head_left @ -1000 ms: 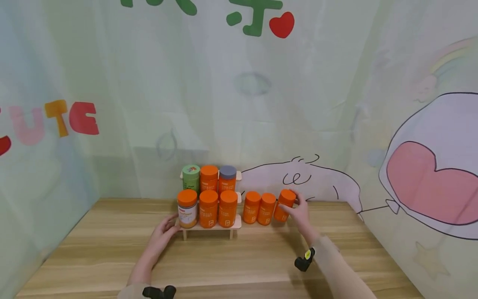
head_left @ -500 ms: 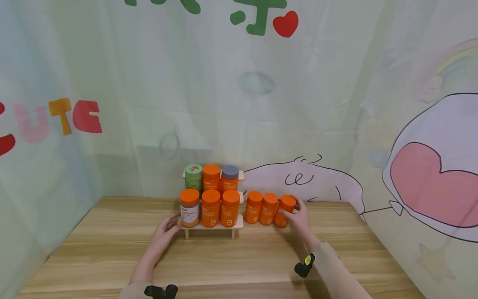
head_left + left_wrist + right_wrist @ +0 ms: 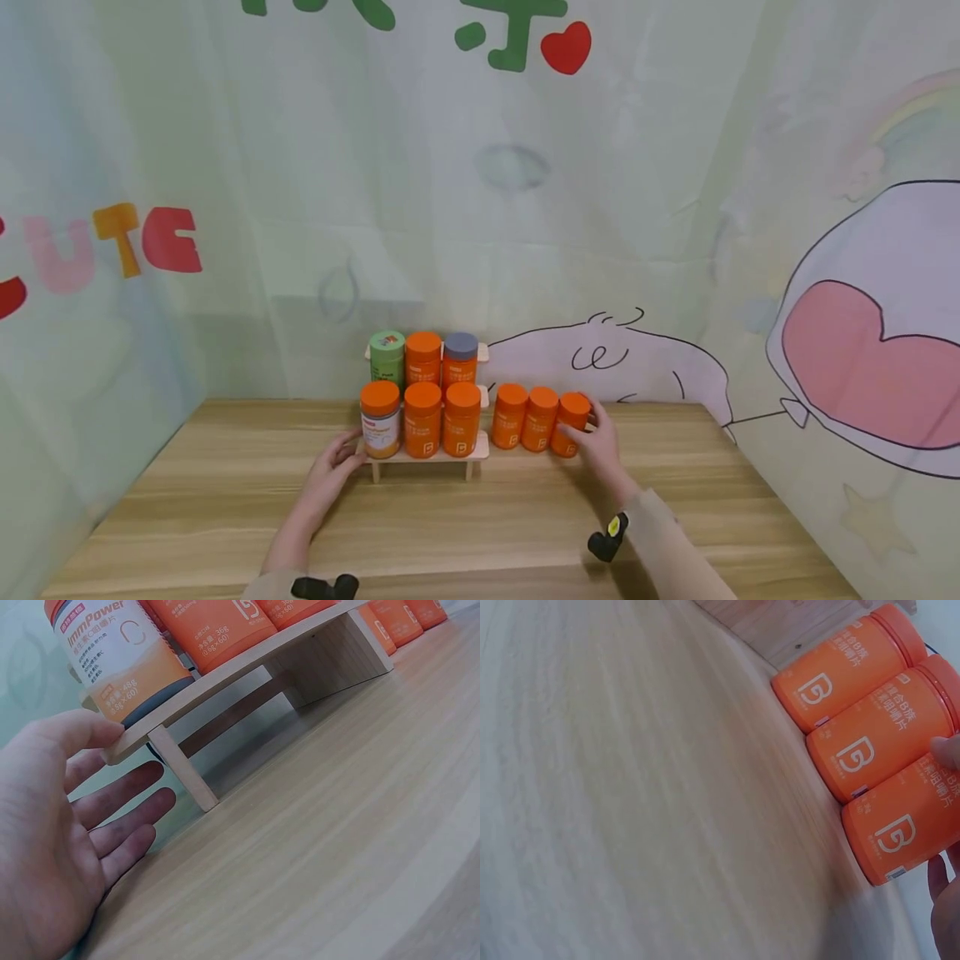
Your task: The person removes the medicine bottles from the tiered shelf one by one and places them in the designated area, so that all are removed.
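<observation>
In the head view, my right hand [image 3: 600, 442] holds the rightmost orange tablet bottle [image 3: 572, 423], which stands on the table. The right wrist view shows my thumb [image 3: 946, 752] on the front of that bottle and fingers behind it. Two matching bottles, one in the middle [image 3: 885, 735] and one beside the stand [image 3: 847, 664], stand in line with it. My left hand [image 3: 330, 471] is at the left end of a tiered wooden stand [image 3: 442, 457]. In the left wrist view its thumb [image 3: 94, 729] touches the board's corner beside a white-labelled bottle [image 3: 120, 652]; the other fingers are loosely extended.
The front step holds the white-labelled bottle and two orange bottles [image 3: 422, 421]. Higher up stand a green bottle [image 3: 387, 358], an orange bottle [image 3: 423, 358] and a grey-lidded bottle [image 3: 460, 358]. A printed cloth [image 3: 375, 208] hangs behind the wooden table [image 3: 420, 533].
My right hand has lowered the tilted rightmost bottle and set it upright beside the other two on the table. The left hand stays at the stand's left end.
</observation>
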Demonstrator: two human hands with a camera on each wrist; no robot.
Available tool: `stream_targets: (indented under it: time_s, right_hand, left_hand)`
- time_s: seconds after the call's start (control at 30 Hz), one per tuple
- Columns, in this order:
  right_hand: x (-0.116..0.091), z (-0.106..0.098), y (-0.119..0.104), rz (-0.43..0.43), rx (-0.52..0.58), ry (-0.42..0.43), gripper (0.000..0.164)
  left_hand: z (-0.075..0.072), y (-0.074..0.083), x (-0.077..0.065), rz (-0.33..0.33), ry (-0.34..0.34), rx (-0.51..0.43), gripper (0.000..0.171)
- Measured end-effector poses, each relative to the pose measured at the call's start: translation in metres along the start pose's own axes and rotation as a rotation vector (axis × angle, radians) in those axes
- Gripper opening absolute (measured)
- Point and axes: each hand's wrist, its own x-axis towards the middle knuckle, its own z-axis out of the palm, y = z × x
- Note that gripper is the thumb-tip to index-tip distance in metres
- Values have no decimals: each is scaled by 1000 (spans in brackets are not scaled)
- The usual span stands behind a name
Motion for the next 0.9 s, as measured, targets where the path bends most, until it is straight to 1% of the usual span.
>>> stream_targets:
  time_s: [0.07,0.13,0.23,0.3,0.5,0.6,0.7,0.77,0.9]
  right_hand:
    - [1,0,0,21,-11,-6,73]
    - [1,1,-1,15,-25,-1,72]
    - [0,2,-1,3,-16,10,72]
    - [-1,4,0,-12,3,17,73]
    - [-4,5,4,-12,65,35,72]
    - [-3,4,5,-11,66,43,71]
    - [-2,3,5,-12,44,46,71]
    - [-3,2,4,-11,39,46,73]
    - [-3,3,3,-8,63,49,78]
  left_hand:
    - [0,0,0,-3,1,-13,51]
    - [-1,-1,0,-1,-1,-14,51]
    - [-1,-1,0,10,-8,-18,51]
    - [-2,0,0,6,-7,-14,50]
    - [-3,1,-2,-17,-14,0,52]
    - [-1,1,-3,-9,-21,-2,53]
    - [-1,0,-3,-8,-23,0,53]
    - [-1,0,-3,-7,-20,2,53]
    - [-1,0,-3,2,-9,7,51]
